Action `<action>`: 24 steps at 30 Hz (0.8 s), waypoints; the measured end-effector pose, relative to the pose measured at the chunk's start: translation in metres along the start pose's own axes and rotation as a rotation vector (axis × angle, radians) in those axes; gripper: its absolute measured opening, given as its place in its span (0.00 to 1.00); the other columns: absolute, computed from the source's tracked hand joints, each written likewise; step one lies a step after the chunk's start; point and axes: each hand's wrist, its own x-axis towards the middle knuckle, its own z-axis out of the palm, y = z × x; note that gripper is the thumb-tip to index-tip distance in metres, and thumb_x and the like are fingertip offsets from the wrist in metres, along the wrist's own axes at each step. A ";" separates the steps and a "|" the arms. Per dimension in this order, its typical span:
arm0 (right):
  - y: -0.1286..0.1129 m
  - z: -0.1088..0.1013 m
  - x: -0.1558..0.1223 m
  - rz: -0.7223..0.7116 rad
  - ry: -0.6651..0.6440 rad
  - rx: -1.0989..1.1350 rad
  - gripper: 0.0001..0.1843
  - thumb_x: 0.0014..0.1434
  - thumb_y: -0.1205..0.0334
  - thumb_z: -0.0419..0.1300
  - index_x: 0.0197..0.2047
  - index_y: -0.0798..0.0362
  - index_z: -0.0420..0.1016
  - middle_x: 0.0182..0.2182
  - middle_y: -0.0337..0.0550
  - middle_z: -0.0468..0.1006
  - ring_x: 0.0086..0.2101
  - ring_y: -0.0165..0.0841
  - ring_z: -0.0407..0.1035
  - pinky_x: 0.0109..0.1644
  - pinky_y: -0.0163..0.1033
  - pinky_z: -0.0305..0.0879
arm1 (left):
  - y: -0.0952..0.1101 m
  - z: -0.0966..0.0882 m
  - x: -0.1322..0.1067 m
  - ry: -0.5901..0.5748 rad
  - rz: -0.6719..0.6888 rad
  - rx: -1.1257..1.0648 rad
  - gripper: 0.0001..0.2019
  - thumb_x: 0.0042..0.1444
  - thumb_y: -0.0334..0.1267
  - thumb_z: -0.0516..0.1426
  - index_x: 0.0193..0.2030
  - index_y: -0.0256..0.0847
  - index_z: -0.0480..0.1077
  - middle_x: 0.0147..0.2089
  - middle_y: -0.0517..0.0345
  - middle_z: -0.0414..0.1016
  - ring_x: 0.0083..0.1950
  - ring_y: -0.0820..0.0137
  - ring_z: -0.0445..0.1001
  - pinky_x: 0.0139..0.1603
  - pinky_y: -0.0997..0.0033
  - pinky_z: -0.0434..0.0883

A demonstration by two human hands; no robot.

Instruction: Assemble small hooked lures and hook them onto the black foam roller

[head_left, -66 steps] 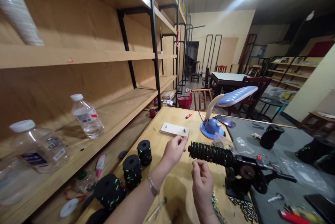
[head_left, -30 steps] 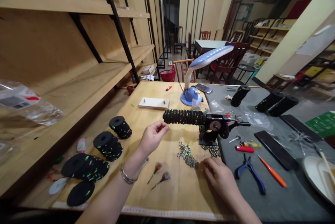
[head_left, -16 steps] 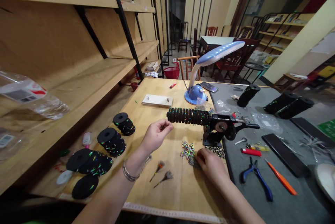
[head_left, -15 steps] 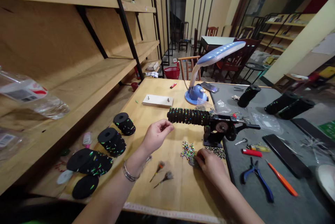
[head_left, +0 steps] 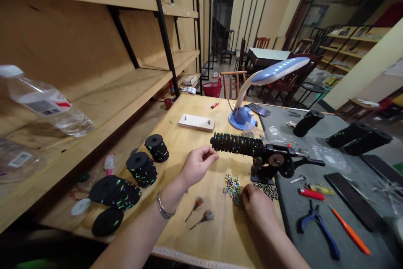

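Over the table, a black roll is mounted. Below its free end, the left hand is pinched narrow; below its middle, the right hand is curled at the bead pile, its grip indiscernible. Anything held cannot be made out. Beads are best lifted lightly.

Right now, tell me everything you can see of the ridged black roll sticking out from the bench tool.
The ridged black roll looks like many thin rings, perhaps foam, packed side by side and dotted with small green, yellow, red and blue bits. It lies roughly level, raised above the wooden tabletop. Its right end meets the black bench tool, which seems to hold it up. The left hand is close to its other end; whether they touch cannot be told.
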 end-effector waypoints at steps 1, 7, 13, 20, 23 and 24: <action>0.001 0.000 0.000 0.001 0.001 -0.001 0.08 0.60 0.67 0.53 0.37 0.53 0.75 0.36 0.49 0.82 0.37 0.40 0.74 0.33 0.36 0.55 | -0.001 0.000 0.000 0.000 0.003 -0.008 0.09 0.51 0.41 0.59 0.28 0.37 0.69 0.25 0.62 0.68 0.28 0.73 0.66 0.32 0.74 0.63; 0.010 0.007 -0.001 0.015 0.014 0.011 0.10 0.62 0.66 0.52 0.35 0.53 0.74 0.34 0.48 0.81 0.36 0.38 0.74 0.35 0.36 0.57 | -0.003 0.000 0.001 -0.013 0.002 -0.028 0.08 0.52 0.40 0.59 0.28 0.37 0.70 0.25 0.62 0.68 0.28 0.74 0.66 0.31 0.74 0.63; 0.016 0.011 -0.004 -0.017 0.080 0.036 0.11 0.63 0.64 0.50 0.35 0.52 0.73 0.34 0.47 0.81 0.36 0.38 0.75 0.36 0.35 0.62 | -0.003 0.002 0.000 0.016 0.011 -0.028 0.08 0.52 0.39 0.58 0.27 0.37 0.70 0.25 0.62 0.67 0.28 0.74 0.64 0.30 0.75 0.61; 0.006 -0.006 -0.002 -0.229 0.302 0.433 0.15 0.64 0.52 0.49 0.33 0.48 0.72 0.27 0.39 0.79 0.25 0.33 0.74 0.30 0.32 0.68 | -0.004 0.005 0.002 0.019 0.008 -0.037 0.07 0.52 0.38 0.57 0.26 0.37 0.69 0.24 0.62 0.65 0.27 0.73 0.63 0.30 0.75 0.61; -0.021 -0.024 0.005 -0.360 0.465 0.481 0.15 0.65 0.51 0.51 0.33 0.49 0.71 0.27 0.39 0.77 0.26 0.33 0.73 0.31 0.33 0.69 | -0.005 0.006 0.004 0.027 0.018 -0.030 0.07 0.52 0.37 0.57 0.26 0.37 0.69 0.23 0.62 0.65 0.27 0.73 0.63 0.30 0.75 0.61; -0.032 -0.029 0.009 -0.385 0.532 0.486 0.14 0.65 0.52 0.50 0.34 0.49 0.71 0.28 0.40 0.77 0.28 0.33 0.73 0.32 0.34 0.69 | -0.006 0.006 0.004 0.030 0.022 -0.026 0.07 0.52 0.37 0.57 0.26 0.37 0.69 0.23 0.62 0.66 0.27 0.73 0.63 0.30 0.74 0.61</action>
